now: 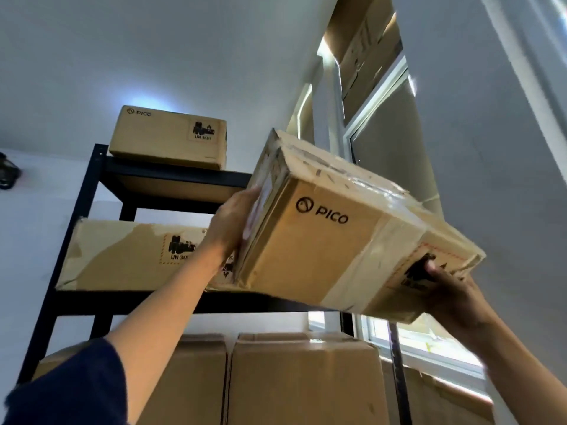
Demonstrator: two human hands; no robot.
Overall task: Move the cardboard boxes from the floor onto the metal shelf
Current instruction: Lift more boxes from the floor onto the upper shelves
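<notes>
I hold a taped cardboard box (pixel 325 240) marked PICO up in the air, tilted, in front of the black metal shelf (pixel 92 185). My left hand (pixel 233 222) presses flat against the box's left end. My right hand (pixel 445 286) grips its lower right end from below, thumb on the front face. The box hangs near the shelf's right side, level with the upper tiers. Another PICO box (pixel 167 138) sits on the top tier. A long box (pixel 122 256) lies on the tier below, partly hidden by my left arm.
Two large cardboard boxes (pixel 291 378) fill the lower tier. To the right is a window (pixel 414 342) with a white frame, and cardboard (pixel 365 41) covers its upper part. White wall and ceiling lie behind and above the shelf.
</notes>
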